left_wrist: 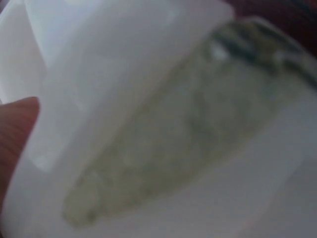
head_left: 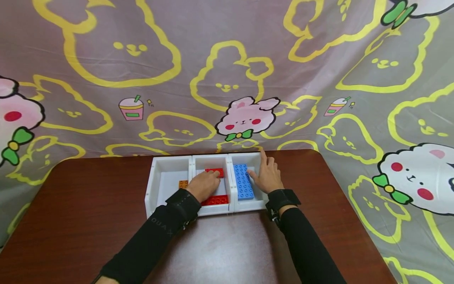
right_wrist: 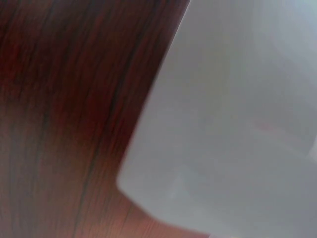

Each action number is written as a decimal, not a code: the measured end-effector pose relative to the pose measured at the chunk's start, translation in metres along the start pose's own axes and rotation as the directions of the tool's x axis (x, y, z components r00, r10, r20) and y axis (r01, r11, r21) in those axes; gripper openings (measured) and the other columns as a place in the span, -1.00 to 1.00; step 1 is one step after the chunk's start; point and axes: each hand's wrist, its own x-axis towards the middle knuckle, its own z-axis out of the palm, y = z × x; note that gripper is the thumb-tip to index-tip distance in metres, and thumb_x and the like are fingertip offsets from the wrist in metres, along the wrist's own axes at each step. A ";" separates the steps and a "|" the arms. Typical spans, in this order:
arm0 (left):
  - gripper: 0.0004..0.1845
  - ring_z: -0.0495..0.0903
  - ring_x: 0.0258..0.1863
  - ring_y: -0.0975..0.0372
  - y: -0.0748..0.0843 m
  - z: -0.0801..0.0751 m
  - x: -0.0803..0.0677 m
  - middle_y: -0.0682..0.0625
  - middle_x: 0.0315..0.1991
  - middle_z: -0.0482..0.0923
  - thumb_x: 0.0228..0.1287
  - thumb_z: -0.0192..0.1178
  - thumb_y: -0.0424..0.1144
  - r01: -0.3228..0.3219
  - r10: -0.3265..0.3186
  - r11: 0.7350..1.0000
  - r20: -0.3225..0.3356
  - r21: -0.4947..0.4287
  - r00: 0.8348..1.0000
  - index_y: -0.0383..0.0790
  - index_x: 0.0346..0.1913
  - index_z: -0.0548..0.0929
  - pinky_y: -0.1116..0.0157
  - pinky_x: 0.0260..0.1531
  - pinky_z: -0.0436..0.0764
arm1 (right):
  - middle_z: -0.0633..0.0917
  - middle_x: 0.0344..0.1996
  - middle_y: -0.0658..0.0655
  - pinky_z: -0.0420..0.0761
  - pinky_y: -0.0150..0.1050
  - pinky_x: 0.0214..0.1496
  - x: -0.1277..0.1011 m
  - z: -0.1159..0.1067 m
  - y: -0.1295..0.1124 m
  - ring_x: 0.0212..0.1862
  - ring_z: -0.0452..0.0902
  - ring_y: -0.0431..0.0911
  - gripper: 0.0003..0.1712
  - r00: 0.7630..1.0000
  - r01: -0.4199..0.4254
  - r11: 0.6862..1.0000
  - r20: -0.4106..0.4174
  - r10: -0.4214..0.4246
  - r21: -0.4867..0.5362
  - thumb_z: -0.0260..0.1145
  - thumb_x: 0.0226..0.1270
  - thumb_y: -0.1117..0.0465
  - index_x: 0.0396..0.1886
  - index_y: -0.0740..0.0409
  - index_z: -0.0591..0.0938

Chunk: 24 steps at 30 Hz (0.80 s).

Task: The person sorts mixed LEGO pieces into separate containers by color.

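Your left hand (head_left: 204, 184) sits in the middle compartment of the white tray (head_left: 152, 185), fingers curled down over the red bricks; whether it grips one cannot be told. One red brick (head_left: 216, 172) shows just beyond your fingertips at the far end, and another red brick (head_left: 215, 200) lies under your wrist at the near end. Your right hand (head_left: 267, 176) rests flat with straight fingers in the right compartment, just right of the long blue brick (head_left: 242, 181). A small orange brick (head_left: 183, 184) lies in the left compartment. The tray stands on the brown table (head_left: 88, 205). Both wrist views are blurred.
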 end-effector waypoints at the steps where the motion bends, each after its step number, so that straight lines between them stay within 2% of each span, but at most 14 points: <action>1: -0.88 0.72 -0.26 0.04 0.000 0.000 0.000 -0.15 -0.22 0.67 0.38 0.25 -0.51 0.012 -0.012 1.000 0.002 -0.003 1.000 -0.36 -0.22 0.79 0.14 -0.12 0.76 | 0.30 0.43 0.52 0.47 0.34 0.35 0.000 0.000 0.000 0.34 0.39 0.41 0.10 1.000 0.002 1.000 -0.002 -0.002 0.000 0.39 0.46 -0.12 0.70 0.07 -0.06; 5: -0.88 0.73 -0.29 0.01 0.002 0.001 0.000 -0.18 -0.19 0.70 0.40 0.24 -0.49 0.045 -0.045 0.999 0.017 -0.014 0.999 -0.38 -0.19 0.78 0.11 -0.13 0.77 | 0.31 0.42 0.52 0.46 0.34 0.36 0.000 0.000 0.000 0.33 0.39 0.41 0.10 1.000 0.001 1.000 -0.004 -0.001 0.003 0.39 0.46 -0.11 0.71 0.07 -0.06; 11: -0.87 0.73 -0.23 0.02 -0.001 0.002 0.003 -0.19 -0.15 0.70 0.43 0.26 -0.44 0.043 -0.040 0.998 0.068 -0.045 0.997 -0.39 -0.09 0.78 0.12 -0.07 0.76 | 0.31 0.41 0.52 0.45 0.34 0.37 0.000 0.000 -0.001 0.34 0.39 0.41 0.10 1.000 -0.012 1.000 0.000 0.012 0.000 0.38 0.47 -0.11 0.71 0.07 -0.06; 14: -0.82 0.73 -0.14 0.00 -0.003 0.001 0.003 -0.20 -0.10 0.72 0.44 0.27 -0.39 0.044 -0.039 0.995 0.057 -0.086 0.998 -0.40 -0.03 0.77 0.08 0.03 0.73 | 0.33 0.40 0.50 0.45 0.34 0.37 0.001 0.001 -0.002 0.34 0.39 0.40 0.09 1.000 -0.016 1.000 -0.002 0.016 0.006 0.39 0.46 -0.11 0.71 0.04 -0.05; 18: -0.82 0.73 -0.15 0.00 -0.005 -0.004 -0.001 -0.16 -0.18 0.75 0.45 0.28 -0.27 0.054 -0.047 0.982 0.042 -0.182 0.998 -0.33 -0.13 0.80 0.02 0.03 0.68 | 0.36 0.35 0.50 0.49 0.32 0.34 0.002 0.002 -0.003 0.31 0.41 0.39 0.09 1.000 -0.011 1.000 -0.010 0.011 0.006 0.40 0.45 -0.12 0.71 0.04 -0.04; 21: -0.75 0.71 -0.22 0.04 -0.003 -0.011 -0.005 -0.10 -0.32 0.75 0.46 0.30 -0.13 0.048 -0.023 0.971 0.110 -0.235 0.994 -0.24 -0.27 0.82 0.04 -0.06 0.61 | 0.37 0.33 0.49 0.50 0.32 0.32 0.003 0.001 -0.003 0.30 0.41 0.38 0.09 1.000 -0.011 1.000 -0.012 0.011 0.004 0.40 0.45 -0.11 0.70 0.05 -0.04; 24: -0.68 0.68 -0.28 0.05 0.001 -0.019 -0.007 -0.07 -0.40 0.71 0.42 0.35 -0.05 0.034 0.020 0.965 0.199 -0.261 0.980 -0.22 -0.40 0.78 0.09 -0.13 0.52 | 0.37 0.33 0.50 0.50 0.31 0.32 0.003 0.001 -0.003 0.29 0.41 0.38 0.09 1.000 -0.020 1.000 -0.009 0.020 0.002 0.40 0.45 -0.11 0.70 0.05 -0.04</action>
